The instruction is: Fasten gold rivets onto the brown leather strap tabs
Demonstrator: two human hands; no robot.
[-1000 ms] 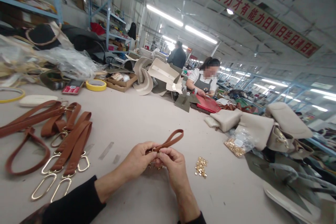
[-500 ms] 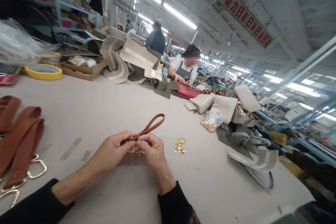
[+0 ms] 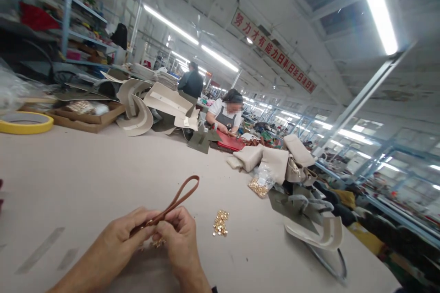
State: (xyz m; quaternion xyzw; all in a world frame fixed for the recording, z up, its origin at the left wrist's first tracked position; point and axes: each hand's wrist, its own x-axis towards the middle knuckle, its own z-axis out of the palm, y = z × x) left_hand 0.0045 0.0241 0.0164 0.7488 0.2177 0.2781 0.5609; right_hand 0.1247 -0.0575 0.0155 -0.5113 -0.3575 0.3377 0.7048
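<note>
Both my hands meet low in the middle of the view over the pale table [image 3: 85, 178]. My left hand [image 3: 118, 245] and my right hand [image 3: 178, 238] are closed together on the near end of a folded brown leather strap [image 3: 182, 194], whose loop sticks up and away to the right. Small gold metal parts [image 3: 156, 241] show under my fingers. A little heap of gold studs [image 3: 220, 223] lies on the table just right of my right hand.
A yellow tape roll [image 3: 24, 122] and a cardboard tray [image 3: 85, 114] sit far left. Beige bag panels [image 3: 161, 103] pile at the back. A seated person [image 3: 227, 112] works over a red piece. Beige bags [image 3: 275, 160], a stud packet [image 3: 259, 185] and grey-green pieces [image 3: 309, 219] lie right.
The view has swung right and upward, so the brown straps with gold rings on the left have left the frame. My hands still hold the same strap, now lower in view.
</note>
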